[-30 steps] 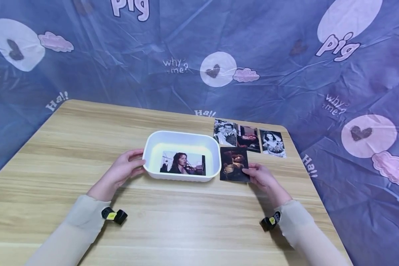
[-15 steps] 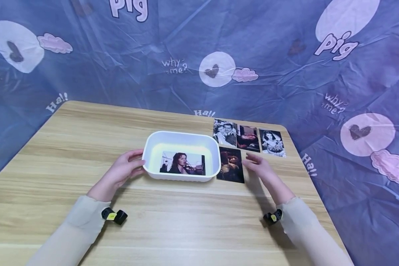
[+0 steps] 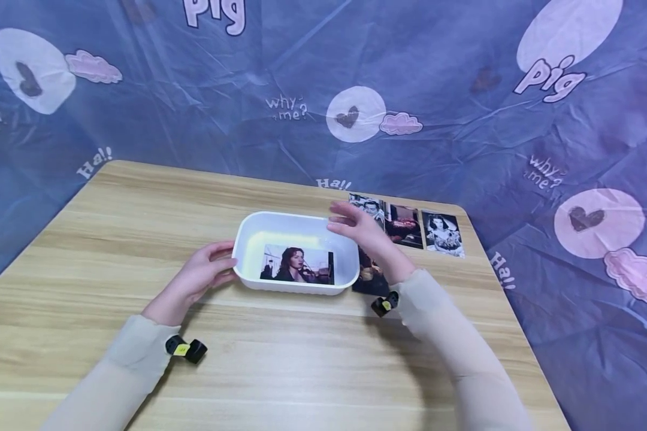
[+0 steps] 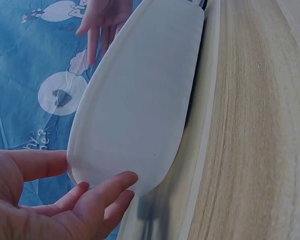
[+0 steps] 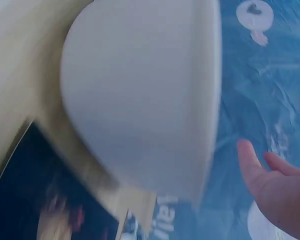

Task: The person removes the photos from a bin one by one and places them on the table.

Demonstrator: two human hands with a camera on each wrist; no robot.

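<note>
A white plastic box (image 3: 296,289) stands on the table with a colour photo (image 3: 298,266) of a person lying flat inside it. At its left end my left hand (image 3: 207,270) holds the box, thumb at the rim and fingers against the outer wall, as the left wrist view shows too. My right hand (image 3: 363,230) hangs over the box's back right corner, fingers spread and nothing in them. A dark photo (image 3: 371,278) lies beside the box's right end, partly hidden by my right hand and wrist.
Along the back right edge of the wooden table (image 3: 302,371) lie a black-and-white photo (image 3: 371,206) partly behind my right hand, a dark reddish photo (image 3: 404,224) and another black-and-white photo (image 3: 443,232). A blue printed cloth (image 3: 221,120) hangs behind the table.
The right hand let go of the dark photo, which settled slightly leftward on the table, then moved up and left over the box's corner. The left hand and box stay put.
</note>
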